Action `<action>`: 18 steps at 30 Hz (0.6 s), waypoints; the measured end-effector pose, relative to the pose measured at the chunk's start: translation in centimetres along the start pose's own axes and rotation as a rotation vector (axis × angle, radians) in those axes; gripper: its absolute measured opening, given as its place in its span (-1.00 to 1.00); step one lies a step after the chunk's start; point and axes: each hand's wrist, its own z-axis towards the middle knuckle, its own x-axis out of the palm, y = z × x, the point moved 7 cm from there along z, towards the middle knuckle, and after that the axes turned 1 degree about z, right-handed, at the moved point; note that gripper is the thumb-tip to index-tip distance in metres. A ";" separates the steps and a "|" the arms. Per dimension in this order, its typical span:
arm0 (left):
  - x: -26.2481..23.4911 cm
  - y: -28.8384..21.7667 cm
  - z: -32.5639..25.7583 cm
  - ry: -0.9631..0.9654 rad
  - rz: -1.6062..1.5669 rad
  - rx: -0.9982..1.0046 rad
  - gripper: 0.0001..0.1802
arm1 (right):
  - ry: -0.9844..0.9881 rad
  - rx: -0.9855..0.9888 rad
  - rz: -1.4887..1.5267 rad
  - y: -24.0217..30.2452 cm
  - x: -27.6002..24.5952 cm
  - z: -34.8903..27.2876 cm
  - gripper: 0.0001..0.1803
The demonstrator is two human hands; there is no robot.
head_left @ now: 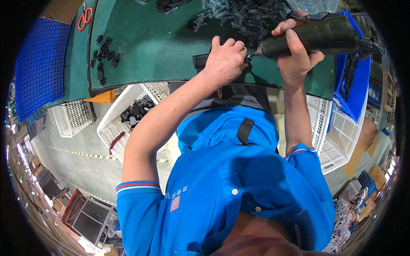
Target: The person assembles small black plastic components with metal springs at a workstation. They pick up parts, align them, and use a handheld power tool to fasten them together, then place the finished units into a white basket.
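In the head view, the left hand is closed, knuckles up, pressing down on a small black part that lies on the near edge of the green table. The right hand is wrapped tight around a dark power screwdriver, whose tip meets the part just beside the left fingers. Far on the table lies a heap of metal springs, and to the left a scatter of small black pieces; red scissors lie at the far left corner. Below the table's near edge, on the left, a white plastic crate holds a clump of black parts, and a second, smaller white crate stands just left of it; what it holds cannot be told. On the right a blue bin holds dark pieces, with a white crate near it below. A blue tray with a grid of small cells stands at the far left.
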 end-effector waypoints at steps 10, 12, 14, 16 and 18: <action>0.0 0.1 -0.1 -0.050 -0.022 0.005 -0.62 | 0.138 -0.103 -0.081 0.9 2.6 -0.8 -0.45; 0.0 0.1 -0.1 -0.056 -0.024 0.002 -0.62 | 0.190 -0.147 -0.121 1.0 3.0 -0.8 -0.42; 0.0 0.1 -0.1 -0.057 -0.028 0.001 -0.63 | 0.198 -0.094 -0.121 0.9 3.5 -1.0 -0.42; -0.1 0.1 -0.1 -0.093 -0.036 0.008 -0.71 | 0.249 -0.046 -0.141 0.6 4.0 -1.4 -0.42; -0.2 0.1 -0.1 -0.090 -0.033 0.003 -0.74 | 0.333 -0.010 -0.169 0.2 4.4 -1.8 -0.42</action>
